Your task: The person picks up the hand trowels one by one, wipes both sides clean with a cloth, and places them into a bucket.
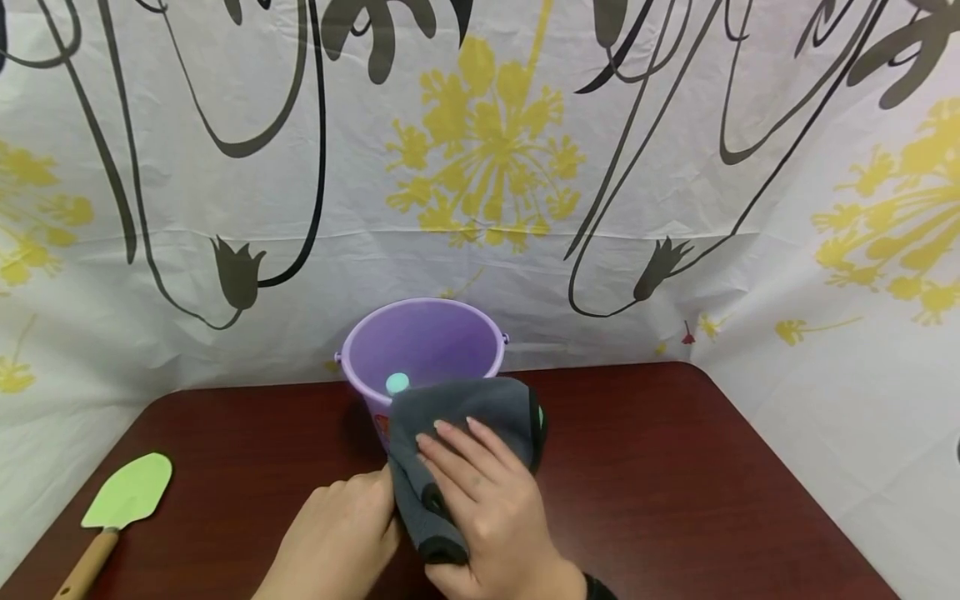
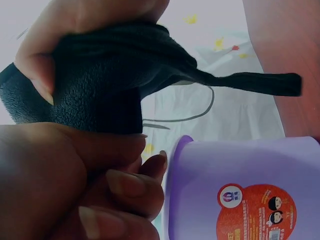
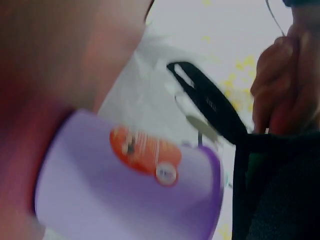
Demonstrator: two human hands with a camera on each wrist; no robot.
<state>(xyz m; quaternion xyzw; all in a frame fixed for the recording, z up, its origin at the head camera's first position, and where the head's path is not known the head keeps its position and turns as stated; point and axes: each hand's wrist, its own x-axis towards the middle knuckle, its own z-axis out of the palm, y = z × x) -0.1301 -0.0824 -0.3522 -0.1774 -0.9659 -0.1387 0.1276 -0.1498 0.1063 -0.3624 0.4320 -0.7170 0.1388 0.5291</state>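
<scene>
- Gripping the grey cloth (image 1: 480, 402), your left hand (image 1: 337, 525) has curled fingers.
- Your right hand (image 1: 491, 517) pinches it, fingers nearly straight.
- Purple bucket (image 1: 442, 340) just beyond both.

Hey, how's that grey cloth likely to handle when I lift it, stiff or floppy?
Probably floppy: the grey cloth bends and folds where the left hand and right hand hold it. Likely not slippery either, given the fuzzy surface the left wrist view shows.
</scene>
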